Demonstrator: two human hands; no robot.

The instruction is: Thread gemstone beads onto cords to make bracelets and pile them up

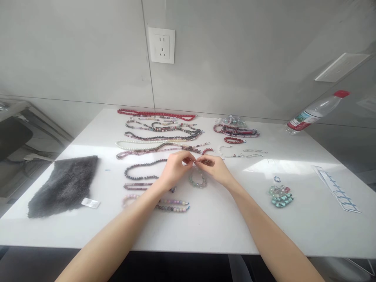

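Observation:
My left hand [175, 168] and my right hand [214, 167] meet over the middle of the white table [205, 223]. Both pinch the top of a small loop of greenish beads [197, 181], a bracelet that hangs down between them and touches the table. The fingertips are pressed together near the loop's ends, where a thin cord seems to run. Long bead strands [161, 137] lie in rows just beyond my hands, and a pale pink and purple strand [173, 204] lies under my left wrist.
A grey fuzzy cloth [64, 186] lies at the left with a small packet [90, 202]. Finished bracelets [281, 196] sit at the right, a bead pile [236, 130] behind. A water bottle [317, 110] leans at the far right, a printed strip [337, 190] nearby. A wall socket [161, 45] is above.

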